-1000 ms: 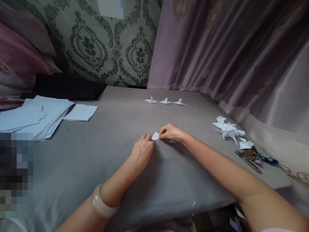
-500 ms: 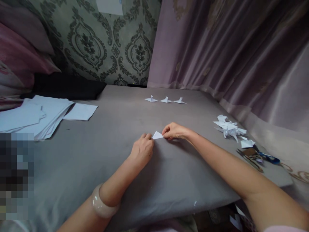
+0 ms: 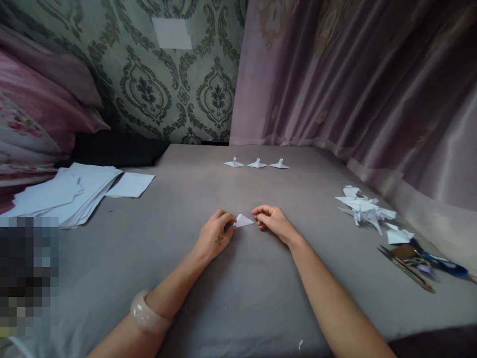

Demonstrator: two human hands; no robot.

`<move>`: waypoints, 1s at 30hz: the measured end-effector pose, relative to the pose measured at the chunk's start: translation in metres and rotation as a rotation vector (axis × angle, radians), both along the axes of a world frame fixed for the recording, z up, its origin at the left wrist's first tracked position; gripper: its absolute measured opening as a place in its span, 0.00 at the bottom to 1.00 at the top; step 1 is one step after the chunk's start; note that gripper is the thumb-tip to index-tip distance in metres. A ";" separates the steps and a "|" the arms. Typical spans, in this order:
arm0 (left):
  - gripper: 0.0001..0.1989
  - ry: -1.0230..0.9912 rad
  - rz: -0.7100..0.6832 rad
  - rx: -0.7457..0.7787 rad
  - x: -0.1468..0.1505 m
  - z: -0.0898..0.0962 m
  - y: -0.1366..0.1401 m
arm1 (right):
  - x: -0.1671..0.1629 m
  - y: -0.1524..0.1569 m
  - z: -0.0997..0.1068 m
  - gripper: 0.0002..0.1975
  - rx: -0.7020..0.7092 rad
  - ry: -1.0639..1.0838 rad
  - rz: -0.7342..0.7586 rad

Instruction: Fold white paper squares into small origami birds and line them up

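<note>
A small white folded paper point(image 3: 245, 221), pointed at its right end, lies on or just over the grey cloth in the middle. My left hand point(image 3: 218, 232) pinches its left end between thumb and fingers. Just off the paper's right tip is my right hand point(image 3: 274, 223), its fingers curled with thumb and forefinger slightly apart and nothing visible between them. Farther back, three folded paper birds point(image 3: 257, 163) stand in a row.
Stacked white paper sheets point(image 3: 89, 174) lie at the left, beside a single square sheet point(image 3: 131, 184). On the right are a heap of folded paper figures point(image 3: 367, 206), a pair of scissors point(image 3: 406, 268) and a blue-handled tool point(image 3: 445, 263). A curtain point(image 3: 335, 74) hangs behind.
My right hand has let go of the paper's right tip and drawn slightly away. My left hand has turned and still pinches the left end. The view has tilted up a little.
</note>
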State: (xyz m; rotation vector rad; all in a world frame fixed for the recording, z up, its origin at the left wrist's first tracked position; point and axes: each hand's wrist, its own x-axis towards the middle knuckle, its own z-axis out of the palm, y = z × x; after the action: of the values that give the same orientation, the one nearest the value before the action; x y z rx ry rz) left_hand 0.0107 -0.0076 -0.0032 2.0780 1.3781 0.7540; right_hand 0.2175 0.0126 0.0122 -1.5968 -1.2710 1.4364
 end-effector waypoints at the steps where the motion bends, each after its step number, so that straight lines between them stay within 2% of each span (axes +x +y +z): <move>1: 0.06 -0.004 -0.012 0.006 0.001 -0.001 0.001 | -0.001 -0.001 0.000 0.08 0.003 0.004 -0.004; 6: 0.07 -0.005 -0.088 0.068 0.003 -0.004 0.004 | 0.000 -0.004 0.003 0.09 0.028 0.017 0.053; 10: 0.07 0.029 -0.142 0.114 0.003 -0.008 0.004 | 0.005 -0.007 0.002 0.11 0.148 -0.056 0.175; 17: 0.07 0.065 -0.148 0.089 0.003 -0.008 0.004 | 0.008 -0.011 -0.001 0.11 0.332 -0.208 0.401; 20: 0.07 0.061 -0.151 0.091 0.003 -0.008 0.005 | 0.004 -0.012 -0.004 0.07 0.397 -0.291 0.355; 23: 0.09 0.072 -0.157 0.098 0.003 -0.007 0.004 | -0.001 -0.012 -0.008 0.09 0.425 -0.303 0.303; 28: 0.08 0.034 -0.136 0.080 0.006 0.001 -0.001 | -0.007 -0.011 -0.009 0.09 0.469 -0.219 0.183; 30: 0.09 -0.028 -0.105 0.055 0.006 0.004 -0.002 | -0.010 -0.011 -0.008 0.09 0.444 -0.128 0.109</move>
State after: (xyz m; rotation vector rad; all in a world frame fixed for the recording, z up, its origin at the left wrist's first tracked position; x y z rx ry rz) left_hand 0.0170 -0.0097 0.0005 2.1552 1.2355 0.7816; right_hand 0.2072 0.0012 0.0043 -1.3487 -1.6387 1.0276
